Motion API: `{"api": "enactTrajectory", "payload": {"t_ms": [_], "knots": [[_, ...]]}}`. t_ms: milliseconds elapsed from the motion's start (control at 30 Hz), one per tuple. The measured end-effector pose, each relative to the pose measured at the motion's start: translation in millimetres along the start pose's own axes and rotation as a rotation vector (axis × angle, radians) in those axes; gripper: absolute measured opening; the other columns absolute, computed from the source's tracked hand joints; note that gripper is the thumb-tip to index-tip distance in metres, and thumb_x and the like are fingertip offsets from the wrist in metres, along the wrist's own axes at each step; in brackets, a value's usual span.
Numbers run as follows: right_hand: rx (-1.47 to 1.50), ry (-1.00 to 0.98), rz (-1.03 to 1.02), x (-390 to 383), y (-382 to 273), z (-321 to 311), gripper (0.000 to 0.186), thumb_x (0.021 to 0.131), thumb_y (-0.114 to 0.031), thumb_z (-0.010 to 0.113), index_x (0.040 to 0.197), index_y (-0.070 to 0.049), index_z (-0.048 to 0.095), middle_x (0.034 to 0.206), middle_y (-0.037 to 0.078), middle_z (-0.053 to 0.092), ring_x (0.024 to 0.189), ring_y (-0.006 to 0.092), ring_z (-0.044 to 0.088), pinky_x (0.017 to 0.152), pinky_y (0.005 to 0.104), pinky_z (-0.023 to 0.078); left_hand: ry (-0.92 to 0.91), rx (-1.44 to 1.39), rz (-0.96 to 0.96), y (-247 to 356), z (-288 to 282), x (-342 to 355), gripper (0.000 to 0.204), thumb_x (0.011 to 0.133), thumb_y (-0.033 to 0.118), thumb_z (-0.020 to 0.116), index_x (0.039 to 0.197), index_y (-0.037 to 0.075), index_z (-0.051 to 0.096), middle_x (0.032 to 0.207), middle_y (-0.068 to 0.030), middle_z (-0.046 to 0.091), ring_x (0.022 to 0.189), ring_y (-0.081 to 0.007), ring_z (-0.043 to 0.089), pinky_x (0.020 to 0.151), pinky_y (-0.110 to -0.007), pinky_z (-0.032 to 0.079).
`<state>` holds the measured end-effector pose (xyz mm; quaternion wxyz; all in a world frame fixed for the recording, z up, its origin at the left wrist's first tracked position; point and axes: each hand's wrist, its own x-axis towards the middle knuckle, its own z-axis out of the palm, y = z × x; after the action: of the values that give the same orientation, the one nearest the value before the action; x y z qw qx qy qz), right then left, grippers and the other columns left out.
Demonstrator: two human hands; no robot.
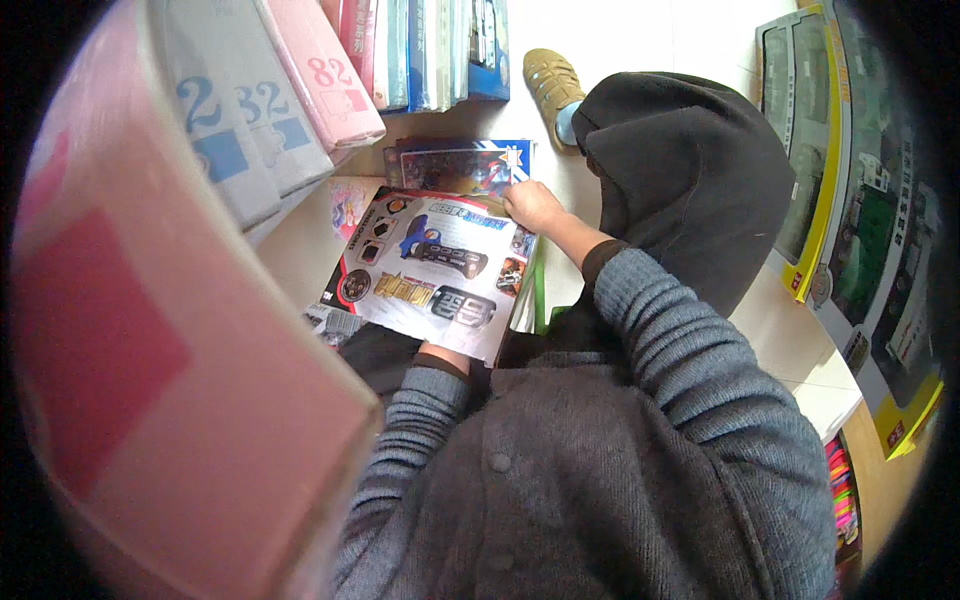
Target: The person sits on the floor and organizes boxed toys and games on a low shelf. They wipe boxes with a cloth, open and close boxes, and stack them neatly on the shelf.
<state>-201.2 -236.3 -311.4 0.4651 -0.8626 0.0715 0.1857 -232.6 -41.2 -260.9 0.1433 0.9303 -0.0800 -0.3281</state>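
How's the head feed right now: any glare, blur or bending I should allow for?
Head view: bright floor washed out near the top; large pink package at left soft and blurred; yellow-edged boxes at right bowed by the fisheye; corners black; white printed box near centre comparatively clear.

And it's a white toy package (pixel 430 275) splashed with blue, black and gold! Blue-grey sleeves (pixel 690 370), black trousers (pixel 690 190), tan sandal (pixel 547 85)!
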Motion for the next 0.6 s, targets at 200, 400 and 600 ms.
{"api": "enactTrajectory", "payload": {"t_ms": [200, 400, 600], "knots": [[0.068, 0.027, 0.033, -1, 3, -1, 0.02, 0.077, -0.019, 0.049, 0.074, -0.004, 0.062, 0.075, 0.019, 0.06, 0.073, 0.0349, 0.059, 0.072, 0.0427, 0.047, 0.005, 0.002, 0.002, -2, 1, -1, 0.026, 0.079, 0.018, 0.048, 0.096, 0.005, 0.061, 0.095, -0.0202, 0.06, 0.088, -0.0351, 0.058, 0.077, -0.042, 0.045], [0.084, 0.085, 0.032, -5, -3, 1, 0.018, 0.076, -0.019, 0.05, 0.072, -0.006, 0.062, 0.073, 0.018, 0.06, 0.072, 0.0341, 0.059, 0.07, 0.0426, 0.047, 0.007, 0.008, 0.013, -6, -5, -1, 0.026, 0.079, 0.018, 0.048, 0.097, 0.005, 0.061, 0.096, -0.0201, 0.06, 0.089, -0.0349, 0.058, 0.077, -0.042, 0.045], [0.036, 0.088, 0.025, -9, -6, 3, 0.018, 0.075, -0.02, 0.051, 0.068, -0.007, 0.061, 0.069, 0.016, 0.06, 0.068, 0.0337, 0.059, 0.067, 0.0437, 0.046, 0.013, 0.018, 0.026, -17, -26, 3, 0.026, 0.079, 0.018, 0.048, 0.097, 0.005, 0.061, 0.096, -0.0199, 0.06, 0.089, -0.0347, 0.057, 0.078, -0.042, 0.045]]}}
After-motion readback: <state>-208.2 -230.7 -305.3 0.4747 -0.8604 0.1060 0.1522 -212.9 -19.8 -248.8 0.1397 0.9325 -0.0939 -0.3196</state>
